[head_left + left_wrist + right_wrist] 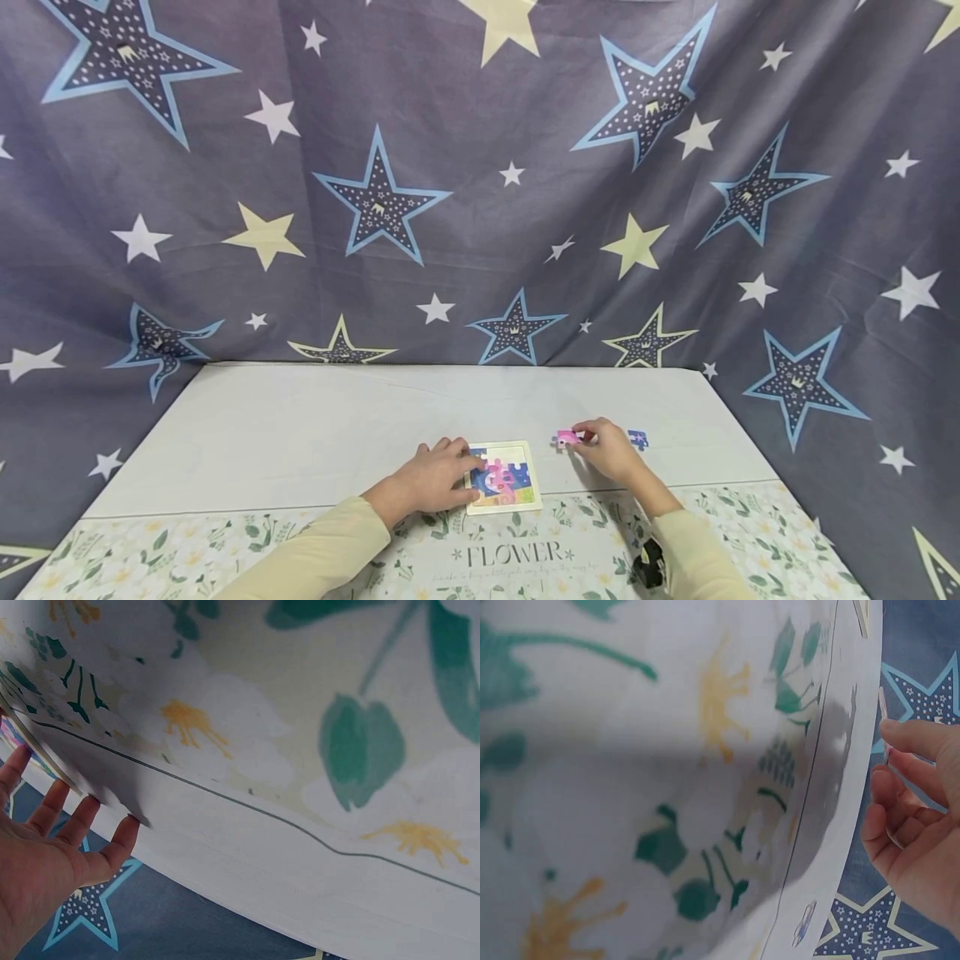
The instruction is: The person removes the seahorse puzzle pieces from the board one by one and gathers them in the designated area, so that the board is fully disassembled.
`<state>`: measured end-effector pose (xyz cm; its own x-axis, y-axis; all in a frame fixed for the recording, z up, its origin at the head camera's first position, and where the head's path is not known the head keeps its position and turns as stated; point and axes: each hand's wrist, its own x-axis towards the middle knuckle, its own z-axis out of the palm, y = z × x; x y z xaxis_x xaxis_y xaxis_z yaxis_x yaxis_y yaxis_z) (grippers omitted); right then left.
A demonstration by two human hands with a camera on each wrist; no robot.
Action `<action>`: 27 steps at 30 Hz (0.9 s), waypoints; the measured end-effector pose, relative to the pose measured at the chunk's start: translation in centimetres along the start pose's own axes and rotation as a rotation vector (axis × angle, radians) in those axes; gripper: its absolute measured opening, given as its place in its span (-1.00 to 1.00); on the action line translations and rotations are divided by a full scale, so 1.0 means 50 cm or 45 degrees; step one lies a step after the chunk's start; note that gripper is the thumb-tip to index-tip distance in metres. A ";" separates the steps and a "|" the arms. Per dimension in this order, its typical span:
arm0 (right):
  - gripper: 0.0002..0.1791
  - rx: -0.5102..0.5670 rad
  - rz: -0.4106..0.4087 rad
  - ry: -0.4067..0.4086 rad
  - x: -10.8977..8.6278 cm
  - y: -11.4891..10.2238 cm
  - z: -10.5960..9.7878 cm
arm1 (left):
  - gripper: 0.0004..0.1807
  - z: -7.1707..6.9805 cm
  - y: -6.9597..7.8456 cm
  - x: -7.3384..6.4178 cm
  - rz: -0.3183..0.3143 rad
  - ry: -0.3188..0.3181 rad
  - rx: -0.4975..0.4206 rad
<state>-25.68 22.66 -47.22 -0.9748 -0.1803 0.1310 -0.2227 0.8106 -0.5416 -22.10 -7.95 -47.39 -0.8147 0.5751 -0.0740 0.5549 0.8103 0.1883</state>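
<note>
A square jigsaw puzzle in a pale frame (536, 493) lies on the table, partly filled with pink, blue and cream pieces. Spread fingers of my left hand (435, 479) rest on its left side; the left wrist view shows the same hand (45, 859) at the frame's edge (46, 756). To the right of the frame, my right hand (611, 456) pinches a pink puzzle piece (566, 438) between thumb and finger. In the right wrist view this piece (883, 705) appears edge-on, clear of the tabletop. A blue puzzle piece (638, 438) lies just beyond the right hand.
White tabletop (315, 442) stretches behind and to both sides of the puzzle. A floral cloth (435, 567) printed with "FLOWER" covers the near part. Behind the table hangs a grey curtain (465, 275) with stars. A dark object (648, 563) sits by the right sleeve.
</note>
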 end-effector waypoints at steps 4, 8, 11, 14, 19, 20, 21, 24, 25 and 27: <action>-0.69 0.004 0.017 -0.002 -0.001 0.010 -0.006 | -0.45 -0.002 0.000 -0.001 0.004 -0.001 -0.002; -0.70 0.008 0.033 -0.010 -0.004 0.015 -0.015 | -0.45 -0.002 0.001 -0.001 0.009 -0.002 -0.004; -0.70 0.003 0.044 -0.016 -0.005 0.018 -0.021 | -0.45 -0.002 0.001 -0.001 0.008 0.002 -0.003; -0.68 0.009 0.051 -0.023 -0.005 0.022 -0.025 | -0.45 -0.001 0.000 -0.001 0.005 0.004 0.000; -0.67 0.011 0.053 -0.018 -0.008 0.030 -0.030 | -0.45 -0.001 0.000 -0.001 0.010 0.003 -0.001; -0.67 0.009 0.051 -0.014 -0.008 0.032 -0.031 | -0.46 -0.002 -0.001 -0.001 0.011 0.002 -0.001; -0.68 0.008 0.055 -0.008 -0.008 0.034 -0.031 | -0.46 -0.002 -0.001 -0.001 0.011 0.002 -0.002; -0.68 0.001 0.045 0.004 -0.010 0.038 -0.034 | -0.46 -0.001 -0.001 -0.001 0.013 0.001 -0.004; -0.68 0.000 0.043 0.008 -0.010 0.040 -0.035 | -0.46 -0.001 -0.001 -0.001 0.014 0.001 -0.006; -0.68 -0.004 0.041 0.014 -0.011 0.043 -0.037 | -0.46 -0.001 -0.001 -0.001 0.016 0.000 -0.008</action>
<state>-25.61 25.54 -46.90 -0.9814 -0.1482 0.1224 -0.1912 0.8175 -0.5433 -22.11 -8.04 -47.35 -0.8079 0.5849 -0.0713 0.5638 0.8025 0.1953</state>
